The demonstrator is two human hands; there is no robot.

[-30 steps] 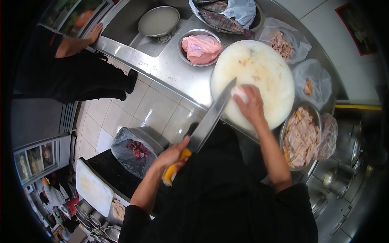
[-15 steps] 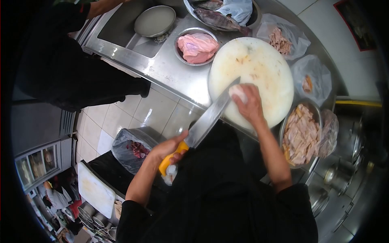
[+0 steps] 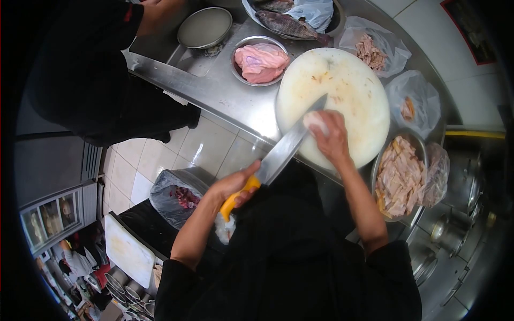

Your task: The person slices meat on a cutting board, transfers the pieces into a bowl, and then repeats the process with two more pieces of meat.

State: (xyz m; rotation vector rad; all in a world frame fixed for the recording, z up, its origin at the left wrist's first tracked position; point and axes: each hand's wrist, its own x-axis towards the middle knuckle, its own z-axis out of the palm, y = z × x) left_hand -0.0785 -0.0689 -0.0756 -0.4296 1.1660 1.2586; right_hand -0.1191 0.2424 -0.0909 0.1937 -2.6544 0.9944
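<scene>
My left hand is wrapped round the yellow handle of a large knife. Its broad blade slants up and to the right, the tip lying over the round white cutting board. In my right hand is a pale, rounded object, pressed against the blade near the tip; I cannot tell what it is. Both it and the hand overlap the near left part of the board, which carries brown stains and small scraps.
Left of the board is a metal bowl of pink raw meat; behind, a fish in a basin. Plastic bags and a tray of pale meat pieces line the right. A lined bin stands below left, near another person.
The knife has slid up and right, its tip farther over the board, and my left hand has moved with it. The right hand is nearly in place. The other person's arm has shifted right.
</scene>
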